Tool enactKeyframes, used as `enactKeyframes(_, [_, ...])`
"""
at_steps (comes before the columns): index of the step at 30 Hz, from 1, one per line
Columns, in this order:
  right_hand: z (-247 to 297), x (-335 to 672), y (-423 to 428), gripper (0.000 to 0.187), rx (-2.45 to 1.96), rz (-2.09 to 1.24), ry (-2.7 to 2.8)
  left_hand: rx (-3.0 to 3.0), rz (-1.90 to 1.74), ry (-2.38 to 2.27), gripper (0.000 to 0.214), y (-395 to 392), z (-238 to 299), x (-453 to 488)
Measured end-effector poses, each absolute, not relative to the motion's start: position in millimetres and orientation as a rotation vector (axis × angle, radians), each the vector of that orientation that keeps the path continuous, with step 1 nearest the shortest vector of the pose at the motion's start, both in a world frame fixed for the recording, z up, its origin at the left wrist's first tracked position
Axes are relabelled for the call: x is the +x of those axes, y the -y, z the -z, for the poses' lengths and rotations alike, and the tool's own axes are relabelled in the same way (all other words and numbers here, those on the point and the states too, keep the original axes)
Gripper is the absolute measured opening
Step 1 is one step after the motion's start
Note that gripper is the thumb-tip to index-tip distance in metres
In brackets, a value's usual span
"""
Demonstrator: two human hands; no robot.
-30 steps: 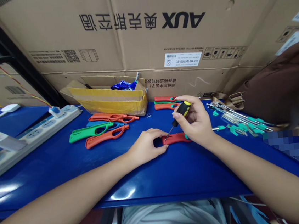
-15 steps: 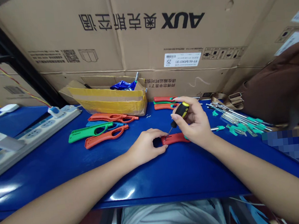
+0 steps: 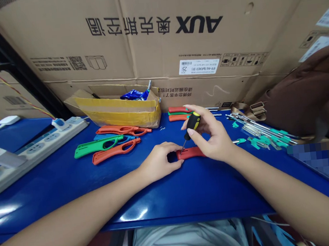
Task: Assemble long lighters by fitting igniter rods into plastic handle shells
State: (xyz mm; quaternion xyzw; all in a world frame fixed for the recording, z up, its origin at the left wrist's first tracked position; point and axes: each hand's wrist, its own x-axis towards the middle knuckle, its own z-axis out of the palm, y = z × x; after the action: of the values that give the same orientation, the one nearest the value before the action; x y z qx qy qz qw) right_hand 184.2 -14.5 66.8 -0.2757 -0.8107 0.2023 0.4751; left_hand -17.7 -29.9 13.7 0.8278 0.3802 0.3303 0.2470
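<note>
A red plastic handle piece (image 3: 191, 152) lies flat on the blue table (image 3: 189, 191) at the centre. My left hand (image 3: 159, 162) is closed on its left end and pins it down. My right hand (image 3: 209, 134) grips a small screwdriver (image 3: 190, 126) with a black and yellow handle, tilted, its thin tip touching the red piece near the left end. Part of the red piece is hidden under my right palm.
Loose orange, green and blue handle shells (image 3: 110, 142) lie at the left centre. Behind them sits a taped cardboard box (image 3: 119, 110). More red and green shells (image 3: 178, 113) lie behind my right hand. Metal rods with teal parts (image 3: 259, 132) spread at the right. A power strip (image 3: 32, 148) is far left.
My right hand has turned the screwdriver a little and shifted slightly left. My left hand and the red piece stay where they were.
</note>
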Motion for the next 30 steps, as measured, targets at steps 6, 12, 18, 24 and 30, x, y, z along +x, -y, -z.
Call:
enactKeyframes(6, [-64.8,188.5,7.8,0.047,-0.765,-0.252,2.006,2.273,-0.922,-1.013,0.03,29.6,-13.3,-18.1])
enactKeyframes(12, [-68.5,187.7,11.9,0.051,-0.679,-0.458,2.057,2.278,-0.911,-1.024,0.029,30.0,-15.4,-18.1])
enactKeyframes(18, [-67.6,188.4,8.7,0.045,-0.691,-0.3,2.044,2.286,-0.916,-1.021,0.03,29.6,-13.9,-18.3])
enactKeyframes(24, [-70.1,189.8,13.8,0.047,-0.695,-0.333,2.07,2.271,-0.898,-1.031,0.03,29.8,-14.8,-18.1])
enactKeyframes(30, [-66.1,187.6,11.6,0.043,-0.637,-0.317,2.044,2.286,-0.909,-1.02,0.03,30.0,-14.8,-18.2])
